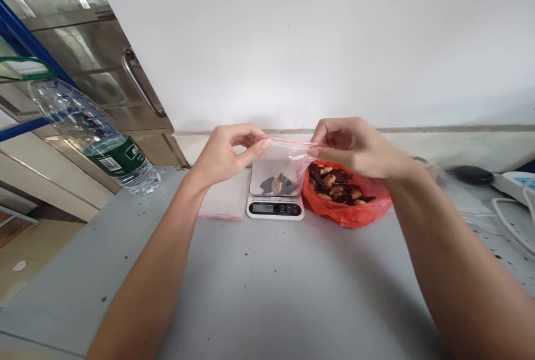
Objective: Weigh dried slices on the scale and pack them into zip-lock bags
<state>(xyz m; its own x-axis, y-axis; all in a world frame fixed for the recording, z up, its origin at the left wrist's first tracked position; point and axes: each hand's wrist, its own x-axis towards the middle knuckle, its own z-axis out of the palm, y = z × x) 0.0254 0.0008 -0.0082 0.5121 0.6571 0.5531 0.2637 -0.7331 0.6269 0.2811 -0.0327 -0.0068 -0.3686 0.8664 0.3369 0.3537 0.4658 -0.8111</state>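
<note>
Between my two hands hangs a clear zip bag point(284, 154) with a pink-red seal line along its top. My left hand point(234, 151) pinches the bag's left top corner, and my right hand point(351, 145) pinches the right one. Dark and pale dried pieces point(276, 184) show at the bottom of the bag, over the plate of a white digital kitchen scale point(276, 209). Whether the bag rests on the plate I cannot tell. Below my right hand, a red plastic bag point(355, 215) stands open, full of similar dried brown and cream pieces point(336, 184).
A stack of flat zip bags point(225, 195) lies left of the scale. A large water bottle point(112, 148) with a green label stands at the table's left edge. On the right are a black object point(473, 174), a white cable point(507, 226) and clear plastic. A white wall point(317, 42) rises behind.
</note>
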